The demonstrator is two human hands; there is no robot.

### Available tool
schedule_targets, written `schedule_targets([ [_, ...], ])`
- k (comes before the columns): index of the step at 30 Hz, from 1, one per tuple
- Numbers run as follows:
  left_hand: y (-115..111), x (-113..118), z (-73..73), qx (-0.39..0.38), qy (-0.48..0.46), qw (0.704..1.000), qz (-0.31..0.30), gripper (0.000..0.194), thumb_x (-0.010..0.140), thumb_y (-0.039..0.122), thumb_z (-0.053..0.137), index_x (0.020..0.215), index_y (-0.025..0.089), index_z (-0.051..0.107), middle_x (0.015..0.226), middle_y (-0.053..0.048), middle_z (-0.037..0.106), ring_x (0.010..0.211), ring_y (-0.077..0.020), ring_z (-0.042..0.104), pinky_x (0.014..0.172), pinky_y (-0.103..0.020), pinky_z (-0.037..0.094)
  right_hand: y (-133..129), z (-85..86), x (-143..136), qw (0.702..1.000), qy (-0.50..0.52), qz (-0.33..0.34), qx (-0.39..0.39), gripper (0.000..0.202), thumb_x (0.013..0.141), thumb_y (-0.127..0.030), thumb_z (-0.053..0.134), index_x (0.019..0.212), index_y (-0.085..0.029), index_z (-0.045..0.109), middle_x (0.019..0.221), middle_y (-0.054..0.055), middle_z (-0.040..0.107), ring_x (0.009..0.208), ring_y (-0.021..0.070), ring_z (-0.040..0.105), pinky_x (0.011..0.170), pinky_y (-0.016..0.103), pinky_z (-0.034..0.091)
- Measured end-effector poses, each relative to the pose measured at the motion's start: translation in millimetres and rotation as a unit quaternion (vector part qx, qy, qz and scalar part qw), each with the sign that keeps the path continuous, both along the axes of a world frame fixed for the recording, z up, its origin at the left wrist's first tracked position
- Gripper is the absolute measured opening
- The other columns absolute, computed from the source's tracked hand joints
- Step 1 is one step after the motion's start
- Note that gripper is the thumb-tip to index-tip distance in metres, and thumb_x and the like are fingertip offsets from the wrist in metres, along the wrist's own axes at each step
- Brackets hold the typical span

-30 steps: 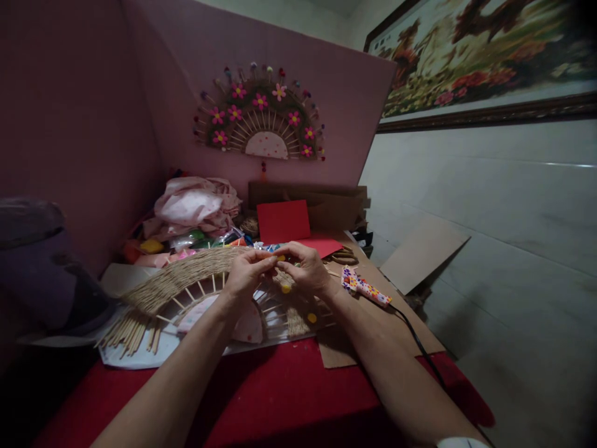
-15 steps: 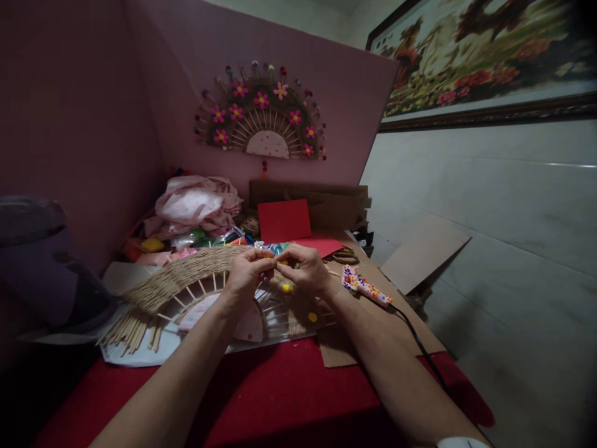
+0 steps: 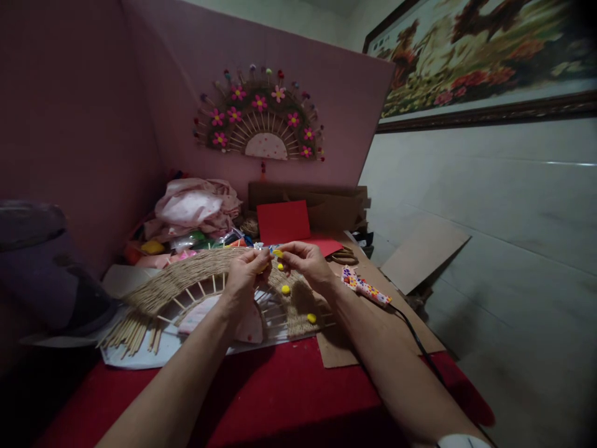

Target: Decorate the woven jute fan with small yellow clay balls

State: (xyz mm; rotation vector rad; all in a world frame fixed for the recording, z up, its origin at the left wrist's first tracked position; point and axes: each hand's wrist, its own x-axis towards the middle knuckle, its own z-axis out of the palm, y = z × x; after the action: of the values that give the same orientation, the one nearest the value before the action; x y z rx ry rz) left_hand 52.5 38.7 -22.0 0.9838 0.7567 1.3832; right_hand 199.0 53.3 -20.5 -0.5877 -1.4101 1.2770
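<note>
A half-round fan of woven twine and thin sticks (image 3: 177,283) lies before me, with a pale dotted half-circle at its middle. Small yellow discs (image 3: 286,290) sit spaced along its right side. Over the upper part of the fan, my right hand (image 3: 308,264) pinches a yellow disc (image 3: 278,253) by thumb and fingertips. Close by on the left, my left hand (image 3: 246,274) is closed, its fingertips near that disc. A bit of yellow shows under the left fingers; its full shape is hidden.
A flower-patterned glue gun (image 3: 366,287) with a black cord rests on cardboard (image 3: 396,323) at right, near scissors (image 3: 344,256). Loose sticks (image 3: 133,333) lie at left. Behind are crumpled pink cloth (image 3: 198,202) and red card (image 3: 283,221). A finished flowered fan (image 3: 261,115) hangs on the pink panel.
My hands have drawn slightly apart. The yellow disc now shows plainly in the right fingertips, and another yellow disc on the fan has come into view below them.
</note>
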Motion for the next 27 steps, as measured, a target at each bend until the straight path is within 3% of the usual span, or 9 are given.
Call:
schedule_targets([
  [3,-1.2,-0.6,-0.7,-0.009,0.012,0.999,-0.036,0.037,0.054,0.04,0.079,0.06,0.013,0.054,0.046,0.004,0.046,0.038,-0.004,0.036,0.035,-0.015,0.022,-1.5,0.7,-0.9,0.999,-0.02,-0.019,0.036,0.021,0.064,-0.032,0.076,0.075,-0.016,0.067,0.061,-0.002,0.06,0.048,0.0073,0.05,0.044,0.021,0.042],
  [9,-3.8,-2.4,-0.4,-0.037,-0.002,0.989,-0.144,0.036,0.057,0.035,0.079,0.061,0.014,0.05,0.049,0.004,0.047,0.038,-0.0034,0.035,0.035,-0.015,0.02,-3.6,3.5,0.4,0.994,-0.064,-0.023,0.083,0.02,0.071,-0.034,0.07,0.082,-0.018,0.067,0.07,-0.001,0.061,0.055,0.0082,0.05,0.047,0.021,0.041],
  [16,-8.7,2.4,2.4,-0.054,-0.007,0.99,-0.129,0.04,0.059,0.043,0.077,0.066,0.011,0.055,0.054,0.002,0.048,0.04,-0.0031,0.039,0.036,-0.014,0.022,-3.2,3.2,1.0,0.978,-0.098,-0.095,0.161,0.02,0.068,-0.035,0.073,0.072,-0.018,0.063,0.074,-0.001,0.056,0.071,0.0117,0.052,0.064,0.025,0.044],
  [21,-4.9,-0.5,0.3,-0.04,-0.032,0.987,-0.15,0.038,0.058,0.037,0.079,0.066,0.013,0.051,0.052,0.006,0.043,0.038,-0.0016,0.033,0.034,-0.014,0.018,-3.0,4.2,4.0,0.985,-0.098,-0.043,0.137,0.025,0.07,-0.034,0.072,0.092,-0.022,0.067,0.079,0.0,0.056,0.073,0.0121,0.052,0.065,0.025,0.043],
  [27,-5.1,1.5,-0.8,-0.032,-0.013,0.989,-0.144,0.044,0.061,0.049,0.074,0.064,0.014,0.049,0.05,0.006,0.041,0.036,-0.0021,0.031,0.033,-0.015,0.017,-2.3,1.0,1.4,0.971,-0.101,-0.089,0.199,0.015,0.071,-0.033,0.072,0.074,-0.02,0.066,0.078,0.0,0.055,0.077,0.0131,0.052,0.07,0.027,0.043],
])
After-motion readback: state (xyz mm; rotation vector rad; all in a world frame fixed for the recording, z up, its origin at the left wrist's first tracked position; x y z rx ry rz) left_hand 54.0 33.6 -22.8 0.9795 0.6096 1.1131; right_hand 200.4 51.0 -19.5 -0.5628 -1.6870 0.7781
